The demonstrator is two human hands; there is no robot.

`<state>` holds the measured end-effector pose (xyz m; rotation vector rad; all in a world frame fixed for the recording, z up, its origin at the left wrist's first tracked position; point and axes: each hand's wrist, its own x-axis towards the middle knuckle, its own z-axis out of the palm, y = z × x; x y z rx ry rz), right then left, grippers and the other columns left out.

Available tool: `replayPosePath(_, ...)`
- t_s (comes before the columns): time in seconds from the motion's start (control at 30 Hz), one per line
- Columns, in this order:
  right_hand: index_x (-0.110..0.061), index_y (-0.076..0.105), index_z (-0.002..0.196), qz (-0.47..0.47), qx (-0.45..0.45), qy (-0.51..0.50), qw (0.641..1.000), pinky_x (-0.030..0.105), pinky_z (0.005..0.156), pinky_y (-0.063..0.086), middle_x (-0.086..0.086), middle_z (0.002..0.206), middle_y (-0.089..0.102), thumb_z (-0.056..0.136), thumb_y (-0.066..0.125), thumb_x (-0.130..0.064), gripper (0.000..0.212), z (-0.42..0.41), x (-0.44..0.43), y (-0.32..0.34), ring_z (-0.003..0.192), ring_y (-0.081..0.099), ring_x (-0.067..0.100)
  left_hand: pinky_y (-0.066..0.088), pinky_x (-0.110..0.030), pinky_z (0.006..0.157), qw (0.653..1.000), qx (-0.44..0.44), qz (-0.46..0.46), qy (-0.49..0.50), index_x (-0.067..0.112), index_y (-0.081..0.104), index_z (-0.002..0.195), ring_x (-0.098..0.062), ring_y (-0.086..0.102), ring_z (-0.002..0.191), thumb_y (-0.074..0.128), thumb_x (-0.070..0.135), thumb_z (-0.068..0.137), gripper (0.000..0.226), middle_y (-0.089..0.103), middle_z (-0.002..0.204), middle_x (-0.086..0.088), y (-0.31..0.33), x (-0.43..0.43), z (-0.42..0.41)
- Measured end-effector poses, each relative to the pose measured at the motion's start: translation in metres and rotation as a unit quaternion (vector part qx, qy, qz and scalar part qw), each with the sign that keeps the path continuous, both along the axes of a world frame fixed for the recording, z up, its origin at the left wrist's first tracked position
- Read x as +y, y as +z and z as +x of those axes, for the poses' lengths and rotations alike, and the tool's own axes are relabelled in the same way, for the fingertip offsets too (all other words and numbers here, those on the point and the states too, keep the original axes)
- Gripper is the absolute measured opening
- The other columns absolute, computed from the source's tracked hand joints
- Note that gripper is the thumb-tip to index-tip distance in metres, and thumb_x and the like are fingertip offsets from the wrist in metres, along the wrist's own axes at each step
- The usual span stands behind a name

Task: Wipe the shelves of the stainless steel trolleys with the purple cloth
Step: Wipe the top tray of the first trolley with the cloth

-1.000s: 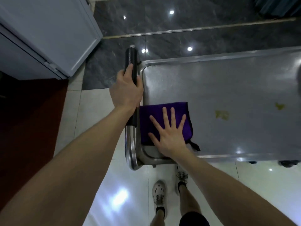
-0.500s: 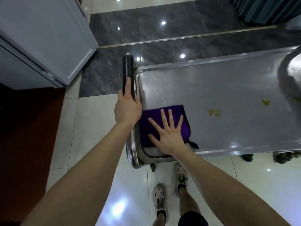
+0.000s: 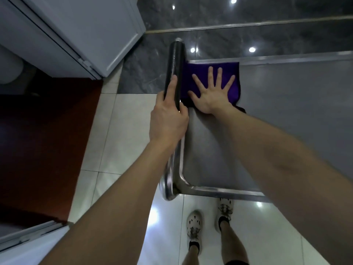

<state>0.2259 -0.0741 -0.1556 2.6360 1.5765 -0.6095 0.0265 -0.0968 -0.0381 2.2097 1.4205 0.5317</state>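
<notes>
Head view: right grip [image 3: 212, 96], fingers spread flat, presses purple cloth [image 3: 193, 69] just right of left grip [image 3: 168, 123] — curled round the handle [image 3: 174, 58] — shelf [image 3: 286, 104] long axis running further right.

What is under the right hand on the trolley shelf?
The purple cloth, lying flat in the far corner of the shelf beside the black handle; the right hand presses it with spread fingers. The steel under the cloth is covered, so any dirt there cannot be seen.
</notes>
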Motion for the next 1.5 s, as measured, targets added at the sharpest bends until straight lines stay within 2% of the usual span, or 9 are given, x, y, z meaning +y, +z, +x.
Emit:
replayPosePath(0.13, -0.048, -0.010, 0.168, 0.011, 0.004, 0.021, 1.000, 0.081, 0.115, -0.017, 0.015, 0.176, -0.026, 0.095, 0.001, -0.085, 0.083, -0.051, -0.066, 0.000, 0.158, -0.030, 0.046, 0.041, -0.025, 0.097, 1.000, 0.011, -0.012, 0.001, 0.046, 0.018, 0.170, -0.023, 0.059, 0.132, 0.066, 0.035, 0.104, 0.082, 0.051, 0.155, -0.007, 0.000, 0.002, 0.000)
replayPosePath(0.37, -0.046, -0.009, 0.169, 0.038, -0.010, 0.069, 0.997, 0.079, 0.120, -0.013, 0.013, 0.177, -0.024, 0.102, 0.009, -0.082, 0.079, -0.150, -0.221, -0.012, 0.161, -0.028, 0.042, 0.042, -0.029, 0.102, 0.999, -0.005, -0.046, -0.016, 0.044, 0.018, 0.171, -0.027, 0.057, 0.134, 0.067, 0.034, 0.103, 0.084, 0.051, 0.155, -0.010, 0.004, 0.002, -0.002)
replayPosePath(0.6, -0.060, -0.021, 0.161, -0.013, -0.024, -0.023, 0.999, 0.065, 0.126, -0.017, -0.009, 0.174, -0.035, 0.099, 0.006, -0.085, 0.072, -0.082, -0.316, 0.002, 0.157, -0.040, 0.020, 0.044, -0.048, 0.118, 0.997, 0.008, -0.062, -0.039, 0.043, 0.018, 0.171, -0.031, 0.048, 0.144, 0.068, 0.043, 0.103, 0.084, 0.053, 0.153, -0.012, 0.010, 0.006, -0.006)
replayPosePath(0.73, -0.061, -0.027, 0.157, -0.063, -0.006, -0.107, 0.992, 0.065, 0.125, -0.018, -0.010, 0.170, -0.042, 0.098, 0.010, -0.087, 0.075, -0.018, -0.368, 0.013, 0.155, -0.043, 0.019, 0.032, -0.058, 0.126, 0.983, 0.172, 0.050, -0.048, 0.032, 0.015, 0.172, -0.039, 0.031, 0.157, 0.070, 0.058, 0.097, 0.097, 0.033, 0.170, -0.019, 0.016, 0.003, 0.000)
replayPosePath(0.83, -0.057, -0.028, 0.159, -0.063, 0.000, -0.109, 0.992, 0.071, 0.122, -0.020, -0.003, 0.169, -0.044, 0.095, 0.006, -0.091, 0.080, -0.015, -0.368, 0.011, 0.153, -0.046, 0.027, 0.020, -0.057, 0.130, 0.910, 0.309, 0.216, -0.173, 0.028, 0.026, 0.169, -0.037, 0.023, 0.161, 0.082, 0.065, 0.083, 0.109, 0.027, 0.173, -0.016, 0.020, -0.020, 0.020)
replayPosePath(0.97, -0.052, -0.025, 0.162, -0.033, -0.012, -0.099, 0.994, 0.076, 0.119, -0.019, 0.005, 0.172, -0.040, 0.089, 0.000, -0.097, 0.089, -0.025, -0.364, 0.003, 0.155, -0.042, 0.035, 0.024, -0.056, 0.131, 0.895, 0.371, 0.009, -0.246, 0.028, 0.015, 0.171, -0.037, 0.010, 0.165, 0.098, 0.064, 0.064, 0.139, 0.011, 0.178, -0.015, 0.002, -0.075, 0.071)
replayPosePath(1.13, -0.048, -0.002, 0.170, 0.038, -0.040, -0.090, 0.994, 0.079, 0.123, -0.006, 0.010, 0.180, -0.016, 0.096, 0.018, -0.092, 0.089, -0.025, -0.371, -0.012, 0.164, -0.020, 0.040, 0.040, -0.069, 0.117, 0.897, 0.391, -0.131, -0.158, 0.035, 0.010, 0.168, -0.047, 0.009, 0.161, 0.106, 0.047, 0.059, 0.146, 0.006, 0.174, -0.017, -0.016, -0.098, 0.110)
replayPosePath(1.3, -0.051, -0.005, 0.169, 0.051, -0.024, -0.063, 0.996, 0.081, 0.120, -0.008, 0.009, 0.179, -0.022, 0.094, 0.014, -0.094, 0.088, 0.033, -0.331, -0.011, 0.162, -0.026, 0.040, 0.034, -0.076, 0.119, 0.893, 0.395, -0.168, -0.136, 0.035, 0.006, 0.170, -0.045, 0.003, 0.164, 0.106, 0.046, 0.057, 0.152, -0.001, 0.177, -0.012, -0.021, -0.091, 0.113)
replayPosePath(1.5, -0.056, -0.013, 0.165, 0.027, -0.004, -0.074, 0.997, 0.083, 0.112, -0.021, 0.013, 0.175, -0.030, 0.086, 0.006, -0.098, 0.092, 0.154, -0.161, -0.002, 0.157, -0.034, 0.045, 0.023, -0.075, 0.125, 0.896, 0.393, -0.169, -0.120, 0.040, -0.002, 0.172, -0.038, -0.007, 0.166, 0.104, 0.048, 0.060, 0.155, -0.011, 0.180, -0.007, -0.036, -0.080, 0.113)
